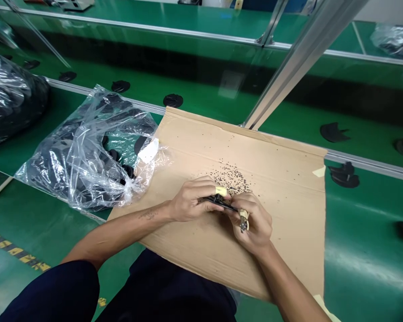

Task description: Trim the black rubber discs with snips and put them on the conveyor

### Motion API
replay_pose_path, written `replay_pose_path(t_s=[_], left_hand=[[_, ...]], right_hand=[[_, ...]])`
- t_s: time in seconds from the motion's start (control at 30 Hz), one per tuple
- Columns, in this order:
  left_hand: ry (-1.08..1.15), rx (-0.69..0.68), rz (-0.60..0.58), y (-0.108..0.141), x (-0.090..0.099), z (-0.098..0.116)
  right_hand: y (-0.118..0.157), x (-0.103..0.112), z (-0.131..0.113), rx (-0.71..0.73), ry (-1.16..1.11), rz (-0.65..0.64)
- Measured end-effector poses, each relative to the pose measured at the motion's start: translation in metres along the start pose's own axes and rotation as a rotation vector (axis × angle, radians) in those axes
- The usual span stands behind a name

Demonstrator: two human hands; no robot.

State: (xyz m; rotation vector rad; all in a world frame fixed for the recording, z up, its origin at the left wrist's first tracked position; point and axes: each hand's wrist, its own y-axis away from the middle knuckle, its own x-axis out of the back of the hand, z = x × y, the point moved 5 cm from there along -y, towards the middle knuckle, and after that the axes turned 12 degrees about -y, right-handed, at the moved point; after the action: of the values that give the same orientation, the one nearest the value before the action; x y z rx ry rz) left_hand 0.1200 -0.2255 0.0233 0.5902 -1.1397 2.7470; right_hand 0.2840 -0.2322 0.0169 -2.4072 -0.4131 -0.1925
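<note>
My left hand [195,198] pinches a dark, flat plastic part [218,202], with yellow tape wrapped round one finger. Against the near end of that part, my right hand [253,221] is closed round a small tool with a metal end [243,222] sticking out toward me; its other end is hidden by the fingers. Yellow tape also covers a finger of the right hand. Both hands are over a sheet of cardboard [289,214]. Just beyond them, many tiny black scraps [233,176] lie scattered on it.
A clear plastic bag [87,156] of black parts lies to the left, with a fuller bag [13,98] behind it. More black parts, such as one [344,174] at the right, rest on the green surface. A metal post [289,62] rises beyond the cardboard.
</note>
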Motion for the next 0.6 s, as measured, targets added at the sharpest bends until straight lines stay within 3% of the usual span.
replay_pose_path(t_s=[0.13,0.27,0.47,0.6], left_hand=[[0.012,0.014,0.012,0.001,0.001,-0.001],[0.087,0.078,-0.064,0.002,-0.001,-0.004],[0.550,0.454,-0.226,0.005,-0.009,-0.020],[0.559,0.484,-0.248,0.005,-0.011,-0.022]], right_hand=[[0.000,-0.002,0.001,-0.027,0.008,-0.019],[0.000,-0.002,0.000,-0.073,-0.042,0.009],[-0.002,0.005,0.008,-0.273,-0.199,0.120],[-0.007,0.006,0.006,-0.317,-0.208,0.087]])
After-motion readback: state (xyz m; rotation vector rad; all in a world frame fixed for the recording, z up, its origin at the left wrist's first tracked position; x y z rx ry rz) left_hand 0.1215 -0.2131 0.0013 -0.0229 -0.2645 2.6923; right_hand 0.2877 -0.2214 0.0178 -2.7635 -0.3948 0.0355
